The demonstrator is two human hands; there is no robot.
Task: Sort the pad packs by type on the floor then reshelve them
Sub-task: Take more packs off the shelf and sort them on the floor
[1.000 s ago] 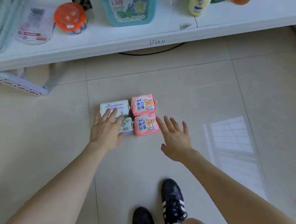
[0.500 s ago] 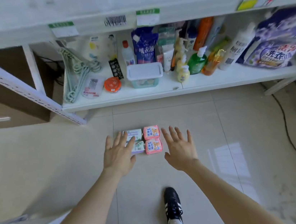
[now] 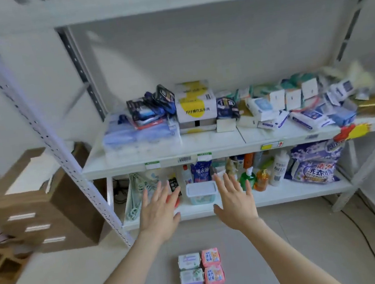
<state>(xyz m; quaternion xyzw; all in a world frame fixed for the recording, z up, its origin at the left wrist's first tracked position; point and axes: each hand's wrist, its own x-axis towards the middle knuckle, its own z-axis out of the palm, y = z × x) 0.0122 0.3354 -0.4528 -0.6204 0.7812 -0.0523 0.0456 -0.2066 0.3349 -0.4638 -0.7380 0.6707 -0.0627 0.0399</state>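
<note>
Lifted left hand (image 3: 159, 213) and right hand (image 3: 233, 201) away from the pad packs (image 3: 201, 271), up before the bottom shelf (image 3: 296, 193); fingers spread, seemingly touching nothing.

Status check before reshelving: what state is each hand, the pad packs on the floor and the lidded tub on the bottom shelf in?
left hand: open, fingers spread, holding nothing.
right hand: open, fingers spread, holding nothing.
green-white pad packs: two, flat on the floor, in one column.
pink pad packs: two, flat on the floor, in a column right beside the green-white ones.
tub: upright on the bottom shelf, lid on.
</note>
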